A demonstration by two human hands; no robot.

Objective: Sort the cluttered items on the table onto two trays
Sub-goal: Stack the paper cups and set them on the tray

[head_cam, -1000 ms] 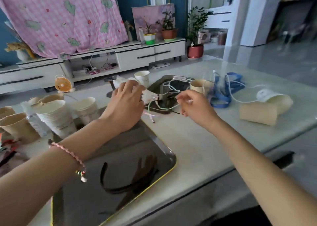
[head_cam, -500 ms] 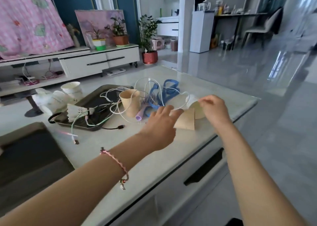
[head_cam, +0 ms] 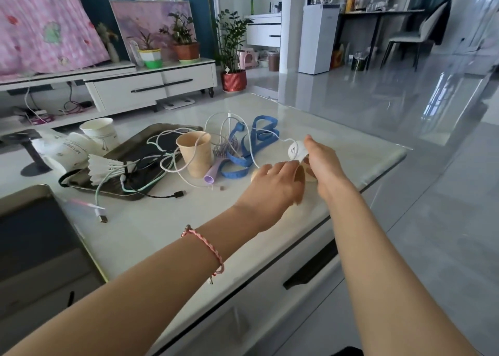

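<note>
Cables (head_cam: 151, 163) lie on tray (head_cam: 172, 128); cup (head_cam: 195, 153) stands right.

My left hand (head_cam: 272, 188) covers a tan paper cup (head_cam: 300, 178) lying near the table (head_cam: 337, 150) edge; my right hand (head_cam: 321, 163) pinches a white charger plug (head_cam: 294, 149). Beyond: upright tan cup (head_cam: 195, 153), lilac hairbrush (head_cam: 216, 169), blue strap (head_cam: 259, 136), dark tray (head_cam: 140, 150) holding cables (head_cam: 151, 174) and shuttlecock (head_cam: 104, 168).

Bright daylight interior, wide-angle view.
Glare streaks the glossy floor (head_cam: 405, 107) at upper right; soft shadows on the pale table (head_cam: 310, 118); straight lines bow near the edges; slight softness at far left.
</note>
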